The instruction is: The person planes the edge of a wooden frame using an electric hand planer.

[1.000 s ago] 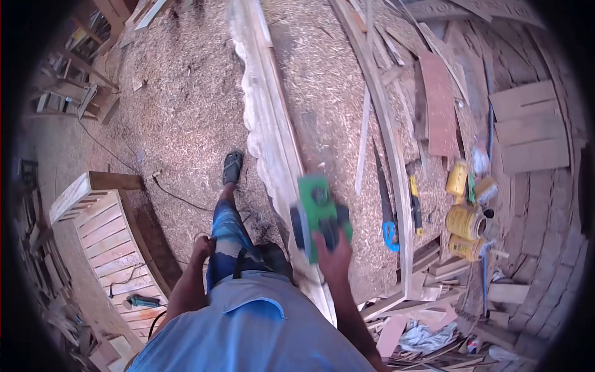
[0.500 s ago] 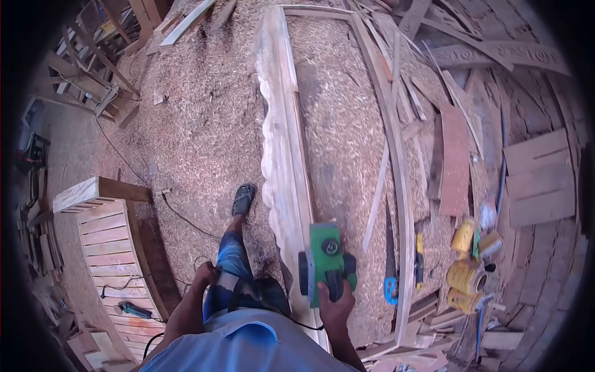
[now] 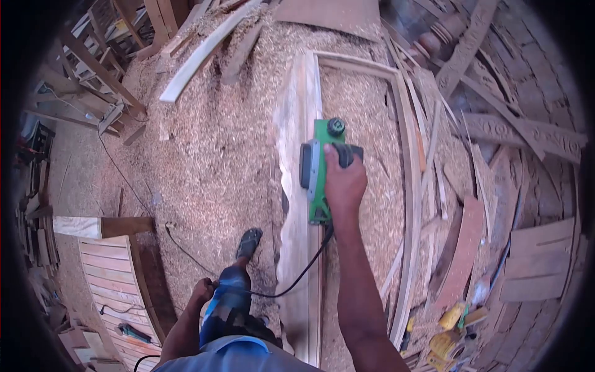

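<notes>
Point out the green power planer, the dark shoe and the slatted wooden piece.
Green power planer (image 3: 320, 191): head view, on the green body, below the gripping hand.
Dark shoe (image 3: 249, 243): head view, on its upper.
Slatted wooden piece (image 3: 113, 278): head view, on its slats.

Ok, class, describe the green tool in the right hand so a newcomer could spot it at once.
Find the long wooden frame lying on the shavings-covered floor. On its wavy-edged side, the person's right hand grips a bright green tool. Unlike the teal tool on the slatted panel, it has a round dark knob at its far end.
</notes>
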A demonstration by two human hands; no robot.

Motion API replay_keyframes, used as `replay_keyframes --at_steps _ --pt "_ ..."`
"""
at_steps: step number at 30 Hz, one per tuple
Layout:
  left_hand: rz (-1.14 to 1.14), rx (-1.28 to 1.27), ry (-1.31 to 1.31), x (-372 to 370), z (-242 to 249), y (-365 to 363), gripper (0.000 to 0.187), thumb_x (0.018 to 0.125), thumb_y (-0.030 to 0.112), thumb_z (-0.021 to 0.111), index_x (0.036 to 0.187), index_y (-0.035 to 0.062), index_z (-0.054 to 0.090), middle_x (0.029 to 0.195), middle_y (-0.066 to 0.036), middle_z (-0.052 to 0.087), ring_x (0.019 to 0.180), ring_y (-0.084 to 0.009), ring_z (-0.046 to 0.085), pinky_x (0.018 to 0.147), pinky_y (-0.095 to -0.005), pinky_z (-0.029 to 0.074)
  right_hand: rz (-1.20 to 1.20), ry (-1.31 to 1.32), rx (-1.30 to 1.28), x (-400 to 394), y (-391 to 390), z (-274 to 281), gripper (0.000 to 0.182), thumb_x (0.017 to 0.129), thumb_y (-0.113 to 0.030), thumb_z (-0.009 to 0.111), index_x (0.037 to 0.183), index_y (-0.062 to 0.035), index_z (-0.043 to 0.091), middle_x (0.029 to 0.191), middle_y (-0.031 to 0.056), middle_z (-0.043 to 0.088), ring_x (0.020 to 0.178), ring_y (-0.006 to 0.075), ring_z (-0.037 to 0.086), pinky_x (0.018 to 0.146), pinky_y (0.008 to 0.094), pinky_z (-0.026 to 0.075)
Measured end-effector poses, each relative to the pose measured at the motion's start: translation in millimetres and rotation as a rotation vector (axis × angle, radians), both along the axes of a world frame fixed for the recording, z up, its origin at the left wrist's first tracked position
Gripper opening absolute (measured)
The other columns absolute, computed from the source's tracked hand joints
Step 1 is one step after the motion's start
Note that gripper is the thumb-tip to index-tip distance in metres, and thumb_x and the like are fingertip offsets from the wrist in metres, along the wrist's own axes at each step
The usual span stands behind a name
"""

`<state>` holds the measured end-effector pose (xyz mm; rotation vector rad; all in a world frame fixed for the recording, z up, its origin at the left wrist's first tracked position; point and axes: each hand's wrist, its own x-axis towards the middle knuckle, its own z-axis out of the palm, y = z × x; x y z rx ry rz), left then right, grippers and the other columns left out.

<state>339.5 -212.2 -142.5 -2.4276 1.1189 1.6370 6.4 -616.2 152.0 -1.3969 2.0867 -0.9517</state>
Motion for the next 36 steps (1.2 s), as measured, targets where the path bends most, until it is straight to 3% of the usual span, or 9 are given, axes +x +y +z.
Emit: replay_keyframes --at_steps 9,11,18,20,23,26,30,32,36 --pt "0.388 -0.145 0.292 -14.2 41.2 -136.0 0.031 0.097 0.029 0.07 0.09 -0.0008 0.065 0.079 -0.007 0.066 0.076 -0.015 0.059 0.07 -0.0326 0.047 0.014 0.158 0.033 67.7 -267.8 19.6 0.066 0.089 -0.056 0.072 0.099 0.0094 0.073 0.111 0.034 0.071 0.105 0.0481 0.07 0.093 0.0501 0.054" --pt "0.437 -0.213 0.387 -23.9 48.4 -146.8 0.029 0.099 0.027 0.069 0.084 0.0041 0.061 0.074 0.0 0.057 0.071 -0.0095 0.05 0.065 -0.0293 0.042 0.028 0.179 0.044 71.0 -325.3 2.9 0.065 0.089 -0.057 0.071 0.093 0.0081 0.074 0.102 0.0291 0.074 0.094 0.0438 0.073 0.087 0.0477 0.056" --pt "0.281 -0.196 0.321 -27.0 36.8 -98.8 0.033 0.1 0.034 0.068 0.089 0.0027 0.064 0.077 -0.003 0.059 0.073 -0.0115 0.051 0.067 -0.0326 0.044 0.103 0.08 0.043 72.9 -290.8 18.4 0.064 0.087 -0.058 0.073 0.074 0.0038 0.072 0.068 0.0165 0.071 0.059 0.0283 0.071 0.068 0.0421 0.057" --pt "0.379 -0.263 0.452 -13.8 27.9 -58.0 0.039 0.098 0.036 0.069 0.103 -0.0022 0.071 0.082 -0.005 0.067 0.077 -0.0149 0.059 0.074 -0.034 0.05 0.102 0.083 0.011 54.7 -233.2 6.3 0.065 0.087 -0.059 0.074 0.063 0.0017 0.067 0.058 0.0137 0.066 0.048 0.0248 0.066 0.058 0.0398 0.055" --pt "0.262 -0.13 0.241 24.2 3.2 6.0 0.036 0.097 0.031 0.07 0.103 -0.0047 0.072 0.083 -0.009 0.071 0.073 -0.0173 0.062 0.069 -0.0356 0.05 0.033 0.283 -0.088 13.0 -115.6 -27.4 0.063 0.087 -0.055 0.076 0.077 0.0072 0.072 0.064 0.0158 0.068 0.055 0.0241 0.069 0.058 0.0399 0.054" --pt "0.152 -0.079 0.017 54.6 -36.5 75.3 0.047 0.094 0.043 0.073 0.085 -0.0031 0.07 0.075 -0.019 0.069 0.072 -0.0273 0.066 0.069 -0.0432 0.05 0.056 0.065 -0.037 -19.6 77.4 -21.9 0.052 0.09 -0.045 0.077 0.099 0.0065 0.073 0.073 0.018 0.072 0.064 0.0273 0.072 0.065 0.0412 0.056" --pt "-0.062 -0.07 -0.097 44.3 -24.9 134.8 0.045 0.092 0.041 0.073 0.087 -0.0039 0.07 0.086 -0.028 0.071 0.089 -0.0409 0.071 0.078 -0.0495 0.053 0.007 0.01 0.11 -57.0 361.1 -0.8 0.04 0.092 -0.03 0.078 0.115 0.0009 0.07 0.099 0.018 0.074 0.087 0.0255 0.073 0.08 0.0383 0.055" --pt "-0.184 -0.088 -0.086 33.1 -20.3 158.0 0.042 0.089 0.038 0.073 0.089 -0.0038 0.07 0.092 -0.03 0.071 0.096 -0.0433 0.071 0.082 -0.0505 0.054 -0.076 -0.067 0.167 -70.7 491.4 4.9 0.037 0.092 -0.022 0.078 0.118 0.002 0.067 0.098 0.0139 0.074 0.089 0.0203 0.071 0.082 0.0349 0.056" --pt "-0.463 0.062 -0.031 -15.3 -37.3 190.7 0.037 0.082 0.029 0.069 0.103 -0.0008 0.071 0.106 -0.029 0.072 0.106 -0.0442 0.069 0.091 -0.0496 0.054 -0.223 -0.147 0.268 -106.0 716.7 -10.8 0.05 0.081 -0.02 0.086 0.12 0.0024 0.065 0.096 0.0176 0.075 0.087 0.0264 0.075 0.081 0.0383 0.057"
